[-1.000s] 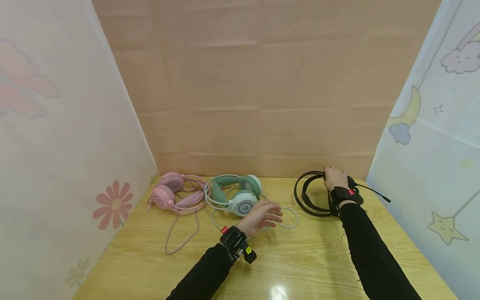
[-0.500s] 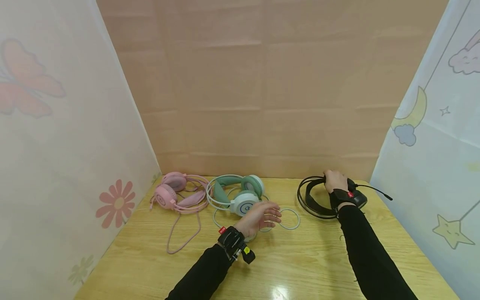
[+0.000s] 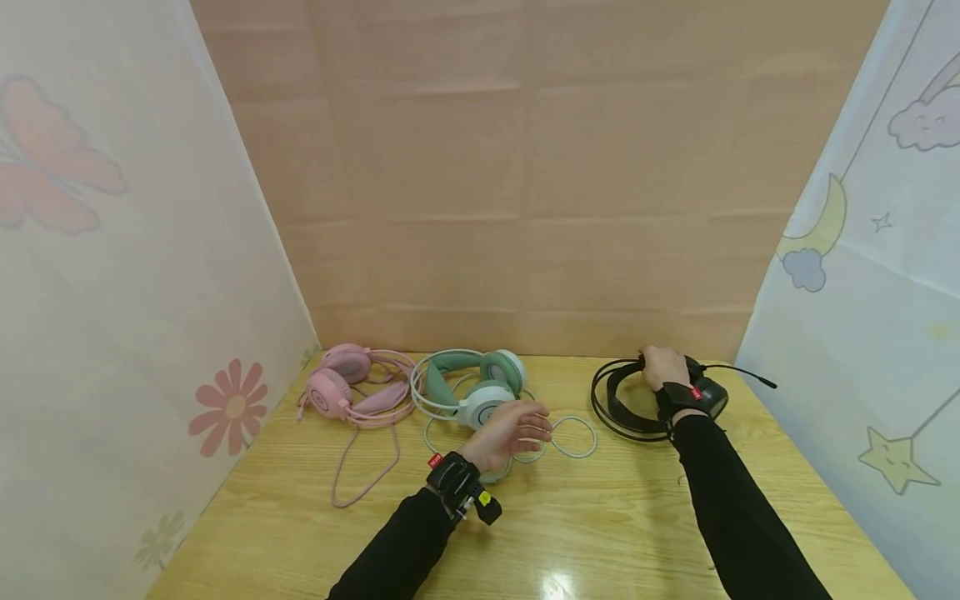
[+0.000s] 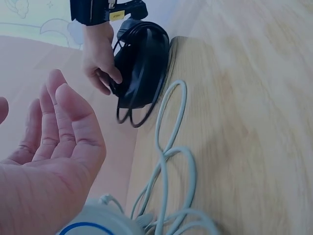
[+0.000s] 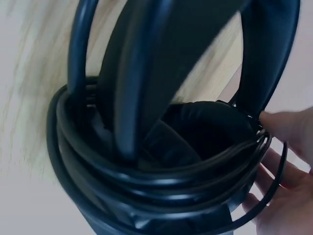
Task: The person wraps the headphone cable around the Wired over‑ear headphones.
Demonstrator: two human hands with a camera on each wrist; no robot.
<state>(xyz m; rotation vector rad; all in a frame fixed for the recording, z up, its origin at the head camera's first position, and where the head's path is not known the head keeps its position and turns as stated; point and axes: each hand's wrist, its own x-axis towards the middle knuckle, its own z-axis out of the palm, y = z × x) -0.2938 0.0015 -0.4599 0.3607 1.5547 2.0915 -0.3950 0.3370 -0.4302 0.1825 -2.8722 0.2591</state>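
Observation:
My right hand (image 3: 664,369) grips a black headset (image 3: 622,408) at the right of the table, its thin microphone boom pointing right. In the right wrist view, the thumb and fingers (image 5: 288,181) hold the headset near an ear cup (image 5: 210,127), with coiled cable around it. My left hand (image 3: 508,433) is bent loosely with nothing in it, in front of a white and green headset (image 3: 486,408). The left wrist view shows its palm (image 4: 54,181) and relaxed fingers above that headset's pale cable (image 4: 166,166).
A pink headset (image 3: 327,393) lies at the back left, its cable (image 3: 335,475) looped toward the front. The white and green headset's cable loops (image 3: 574,437) lie right of my left hand. A brown backdrop (image 3: 517,208) and patterned side panels (image 3: 150,292) enclose the wooden table (image 3: 615,533).
The black headset has tipped down toward the table and shifted slightly nearer, exposing more of its right ear cup. My left hand has drawn back slightly to the left.

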